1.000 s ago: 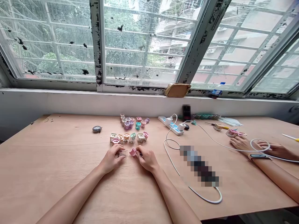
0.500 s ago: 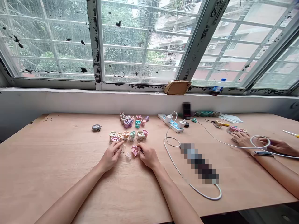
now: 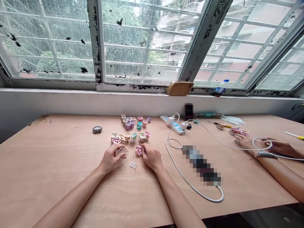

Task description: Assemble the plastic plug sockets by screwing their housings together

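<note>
1. First, the left forearm (image 3: 71, 198) and right forearm (image 3: 177, 198) rest low over the wooden table (image 3: 59, 177), angled inward so that the hands nearly meet.
2. The left hand (image 3: 109, 158) lies palm down, its fingers pressed together and curved against a clear plastic housing (image 3: 123, 152), which sits just beyond the fingertips, tilted on the table.
3. The right hand (image 3: 152, 157) has its fingers bunched, pinching the side of a pink plastic housing (image 3: 139, 150) that stands between the two hands; the exact grip is partly hidden.
4. A small clear plastic piece (image 3: 133, 165) lies apart on the wood, just below and between the hands.
5. Just ahead stands a row of small pastel square housings (image 3: 130, 138), their tops pierced by holes; what lies inside them is too small to tell.
6. Beyond that row sits a denser cluster of similar housings (image 3: 135, 122), pink, purple, teal and cream, packed close together.
7. To the right, a white power strip (image 3: 172, 124) holds plugged-in white adapters, and a white cable (image 3: 190, 186) loops across the table.
8. Farther right, another person's hands (image 3: 247, 142) rest near pink housings (image 3: 235, 131), their fingers spread slightly over the wood.
9. Farthest off, a cardboard packet (image 3: 180, 88) lies on the sill beneath the barred window (image 3: 147, 44).
</note>
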A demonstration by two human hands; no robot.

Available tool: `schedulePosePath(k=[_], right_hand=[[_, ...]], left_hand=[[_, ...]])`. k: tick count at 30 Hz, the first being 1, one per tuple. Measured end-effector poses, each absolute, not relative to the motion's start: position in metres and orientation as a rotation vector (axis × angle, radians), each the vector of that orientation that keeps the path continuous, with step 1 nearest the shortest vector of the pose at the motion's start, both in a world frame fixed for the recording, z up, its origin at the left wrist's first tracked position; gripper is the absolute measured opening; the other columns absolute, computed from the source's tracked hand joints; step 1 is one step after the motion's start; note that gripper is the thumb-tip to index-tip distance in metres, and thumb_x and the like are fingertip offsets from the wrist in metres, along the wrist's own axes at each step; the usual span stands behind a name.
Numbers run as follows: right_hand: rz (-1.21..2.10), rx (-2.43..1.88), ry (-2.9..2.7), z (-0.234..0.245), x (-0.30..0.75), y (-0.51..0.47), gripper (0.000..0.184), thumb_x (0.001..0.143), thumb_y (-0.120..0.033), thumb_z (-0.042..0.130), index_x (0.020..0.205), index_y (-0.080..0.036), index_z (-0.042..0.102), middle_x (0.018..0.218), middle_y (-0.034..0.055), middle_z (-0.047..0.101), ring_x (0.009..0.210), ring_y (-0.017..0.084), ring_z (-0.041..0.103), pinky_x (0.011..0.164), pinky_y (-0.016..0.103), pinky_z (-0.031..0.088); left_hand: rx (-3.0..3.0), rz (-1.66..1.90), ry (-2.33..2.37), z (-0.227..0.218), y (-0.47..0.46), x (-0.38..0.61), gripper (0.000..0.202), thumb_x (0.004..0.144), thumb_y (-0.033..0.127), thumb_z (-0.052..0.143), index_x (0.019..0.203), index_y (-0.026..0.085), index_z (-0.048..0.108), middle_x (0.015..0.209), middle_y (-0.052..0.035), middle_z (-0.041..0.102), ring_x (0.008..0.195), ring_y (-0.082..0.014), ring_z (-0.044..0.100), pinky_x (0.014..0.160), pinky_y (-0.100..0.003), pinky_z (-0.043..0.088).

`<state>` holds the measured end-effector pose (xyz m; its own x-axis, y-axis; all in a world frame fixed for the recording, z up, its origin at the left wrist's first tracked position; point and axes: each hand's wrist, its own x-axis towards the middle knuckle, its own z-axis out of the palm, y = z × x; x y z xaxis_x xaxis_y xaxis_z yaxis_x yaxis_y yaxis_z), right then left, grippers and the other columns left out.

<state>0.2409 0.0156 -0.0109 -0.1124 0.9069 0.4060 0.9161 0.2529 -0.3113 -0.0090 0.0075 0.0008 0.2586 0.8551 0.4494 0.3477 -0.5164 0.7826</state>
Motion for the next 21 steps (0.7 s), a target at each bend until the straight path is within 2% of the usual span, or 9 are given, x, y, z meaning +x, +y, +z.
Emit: schedulePosePath(k=[5,8,12,16,18,21], right_hand=[[-0.025,-1.691,-2.028,-0.0086,0.24,0.0145,0.016,0.093,-0.014,0.053,0.101,-0.021,0.065,0.098,0.0025,0.072,0.078,0.019,0.064,0.06,0.027,0.029],[-0.005,-1.68,-2.024,-0.0083,0.2392,0.0144,0.017,0.094,-0.015,0.052,0.103,-0.022,0.065,0.101,0.0028,0.072,0.081,0.019,0.065,0.061,0.027,0.03],[0.034,-1.688,-2.023,-0.0094,0.2392,0.0148,0.018,0.094,-0.016,0.053,0.107,-0.022,0.065,0.104,0.0025,0.073,0.082,0.019,0.066,0.061,0.027,0.031],[0.056,-1.685,-2.026,-0.0094,0.2398,0.015,0.021,0.093,-0.015,0.054,0.11,-0.023,0.065,0.108,0.0028,0.073,0.086,0.019,0.067,0.061,0.026,0.033],[0.055,-1.686,-2.025,-0.0087,0.2396,0.0147,0.021,0.093,-0.016,0.055,0.111,-0.023,0.064,0.108,0.0029,0.073,0.087,0.019,0.068,0.062,0.026,0.034],[0.032,-1.681,-2.032,-0.0081,0.2388,0.014,0.02,0.092,-0.015,0.056,0.109,-0.022,0.064,0.105,0.0028,0.073,0.086,0.019,0.068,0.062,0.026,0.034]], left_hand=[[1.912,1.264,1.041,-0.0016,0.0096,-0.0103,0.037,0.092,0.041,0.066,0.126,0.025,0.066,0.115,-0.0069,0.069,0.087,-0.0197,0.065,0.073,-0.03,0.052],[1.877,1.277,1.009,-0.0033,0.0105,-0.0105,0.037,0.092,0.042,0.066,0.125,0.026,0.067,0.118,-0.0074,0.068,0.099,-0.0222,0.066,0.079,-0.033,0.055],[1.73,1.312,0.993,-0.0055,0.011,-0.0086,0.036,0.086,0.044,0.073,0.113,0.021,0.065,0.111,-0.0078,0.068,0.097,-0.0225,0.068,0.083,-0.035,0.056],[1.638,1.304,1.032,-0.0045,0.0103,-0.0071,0.039,0.078,0.045,0.08,0.1,0.019,0.059,0.102,-0.0052,0.065,0.082,-0.0181,0.066,0.072,-0.031,0.057],[1.667,1.283,1.08,-0.0032,0.0101,-0.0074,0.039,0.078,0.045,0.079,0.099,0.02,0.059,0.102,-0.0044,0.064,0.076,-0.0161,0.063,0.068,-0.029,0.056],[1.706,1.285,1.095,-0.0031,0.0118,-0.0089,0.038,0.08,0.042,0.077,0.108,0.021,0.061,0.108,-0.0058,0.064,0.089,-0.0193,0.064,0.078,-0.033,0.058]])
